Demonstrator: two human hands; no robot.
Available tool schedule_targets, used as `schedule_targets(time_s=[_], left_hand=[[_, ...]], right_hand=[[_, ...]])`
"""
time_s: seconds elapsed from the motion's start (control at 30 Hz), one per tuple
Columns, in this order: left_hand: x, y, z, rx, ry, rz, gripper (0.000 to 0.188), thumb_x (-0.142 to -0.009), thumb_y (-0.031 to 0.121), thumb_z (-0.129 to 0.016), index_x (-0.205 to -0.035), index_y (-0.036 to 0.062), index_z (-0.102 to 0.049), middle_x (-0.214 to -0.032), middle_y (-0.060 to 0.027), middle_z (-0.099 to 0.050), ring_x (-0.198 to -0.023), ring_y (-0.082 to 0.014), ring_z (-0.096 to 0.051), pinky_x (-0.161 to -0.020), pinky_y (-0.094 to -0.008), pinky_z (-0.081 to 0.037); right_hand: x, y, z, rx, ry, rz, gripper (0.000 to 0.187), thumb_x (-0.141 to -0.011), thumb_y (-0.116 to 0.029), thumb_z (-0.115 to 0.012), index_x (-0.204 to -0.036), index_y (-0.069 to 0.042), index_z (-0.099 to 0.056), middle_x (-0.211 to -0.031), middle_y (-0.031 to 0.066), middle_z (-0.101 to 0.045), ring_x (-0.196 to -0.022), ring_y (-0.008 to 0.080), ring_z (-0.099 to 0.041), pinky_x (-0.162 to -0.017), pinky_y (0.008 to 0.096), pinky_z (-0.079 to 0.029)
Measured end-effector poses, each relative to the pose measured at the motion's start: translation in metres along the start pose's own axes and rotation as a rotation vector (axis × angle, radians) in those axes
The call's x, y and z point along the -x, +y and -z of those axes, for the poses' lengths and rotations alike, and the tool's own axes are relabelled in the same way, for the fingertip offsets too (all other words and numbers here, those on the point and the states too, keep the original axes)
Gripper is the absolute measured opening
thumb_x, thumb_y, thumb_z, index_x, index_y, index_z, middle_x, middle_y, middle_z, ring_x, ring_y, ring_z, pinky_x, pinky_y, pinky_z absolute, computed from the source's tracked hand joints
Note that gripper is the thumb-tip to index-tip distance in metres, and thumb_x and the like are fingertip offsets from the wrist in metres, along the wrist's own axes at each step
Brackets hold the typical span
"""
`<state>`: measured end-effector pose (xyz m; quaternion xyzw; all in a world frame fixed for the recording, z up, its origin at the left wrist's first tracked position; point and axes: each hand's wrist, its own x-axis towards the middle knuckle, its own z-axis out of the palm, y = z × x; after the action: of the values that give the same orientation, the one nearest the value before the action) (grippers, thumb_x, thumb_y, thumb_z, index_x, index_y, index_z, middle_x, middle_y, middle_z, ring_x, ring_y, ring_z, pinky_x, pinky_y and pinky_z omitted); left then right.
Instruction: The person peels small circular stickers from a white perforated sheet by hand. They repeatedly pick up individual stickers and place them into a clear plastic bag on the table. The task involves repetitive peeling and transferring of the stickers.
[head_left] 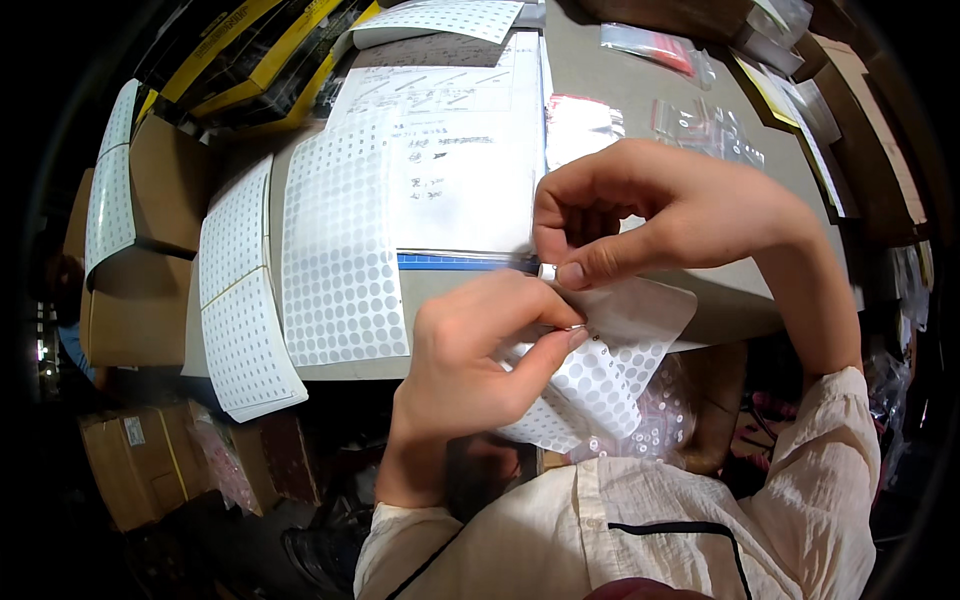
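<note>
Both hands are working one sheet of round white dot stickers, held just over the near edge of the bench. Left hand has its fingers pinched narrow on the sheet's top edge, and the right hand pinches a small pale bit right above it, can't tell exactly what. On the bench I count one more dot sheet lying flat, plus one white paper with handwriting. Two more dot sheets hang off the left side, near the cardboard boxes.
</note>
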<state>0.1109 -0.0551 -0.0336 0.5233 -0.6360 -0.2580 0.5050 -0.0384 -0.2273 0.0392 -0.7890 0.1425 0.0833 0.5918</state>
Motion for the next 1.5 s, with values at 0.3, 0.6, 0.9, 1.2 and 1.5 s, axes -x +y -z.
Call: schedule_targets(time_s=[0.3,0.6,0.9,1.2,1.5], left_hand=[[0.002,-0.001,-0.002,0.016,0.022,-0.001,0.012,-0.074,-0.005,-0.080,-0.083,-0.0014,-0.072,-0.077,-0.0081,-0.069,-0.068,-0.0151,-0.064,-0.061,-0.0259,-0.046],[0.001,0.002,0.000,-0.008,0.018,0.046,0.010,-0.075,-0.005,-0.078,-0.084,-0.0031,-0.072,-0.077,-0.0070,-0.070,-0.068,-0.0111,-0.063,-0.060,-0.0250,-0.044],[0.005,0.001,-0.004,0.094,0.070,0.098,0.011,-0.076,-0.008,-0.076,-0.086,-0.0052,-0.074,-0.083,-0.0096,-0.074,-0.075,-0.0125,-0.068,-0.067,-0.0230,-0.049],[0.004,0.002,-0.003,0.069,0.042,0.167,0.009,-0.078,-0.005,-0.075,-0.087,-0.0047,-0.074,-0.081,-0.0074,-0.073,-0.075,-0.0106,-0.066,-0.068,-0.0226,-0.049],[0.005,-0.003,0.000,0.113,0.054,0.065,0.010,-0.079,-0.005,-0.076,-0.089,-0.0046,-0.074,-0.083,-0.0076,-0.073,-0.076,-0.0108,-0.066,-0.068,-0.0221,-0.049]], right_hand=[[0.002,0.004,-0.009,-0.078,0.069,0.028,0.014,-0.088,-0.013,-0.075,-0.091,-0.003,-0.065,-0.080,-0.0014,-0.063,-0.077,0.0068,-0.054,-0.069,0.0260,-0.043],[0.012,0.008,-0.002,-0.131,0.193,0.161,0.020,-0.085,-0.006,-0.081,-0.095,-0.003,-0.065,-0.087,-0.0018,-0.060,-0.085,0.0069,-0.057,-0.079,0.0249,-0.046],[0.054,0.076,0.003,0.548,0.589,0.280,0.018,-0.090,0.001,-0.069,-0.106,0.001,-0.063,-0.106,0.0121,-0.071,-0.100,0.0197,-0.068,-0.090,0.0337,-0.053],[0.074,0.064,0.011,0.316,0.627,0.098,0.016,-0.089,-0.016,-0.074,-0.090,-0.004,-0.065,-0.128,0.0120,-0.067,-0.122,0.0244,-0.059,-0.107,0.0403,-0.046],[0.044,0.097,0.011,1.036,0.786,0.124,0.022,-0.086,-0.022,-0.068,-0.093,-0.002,-0.064,-0.136,0.0149,-0.058,-0.145,0.0395,-0.036,-0.118,0.0520,-0.032]])
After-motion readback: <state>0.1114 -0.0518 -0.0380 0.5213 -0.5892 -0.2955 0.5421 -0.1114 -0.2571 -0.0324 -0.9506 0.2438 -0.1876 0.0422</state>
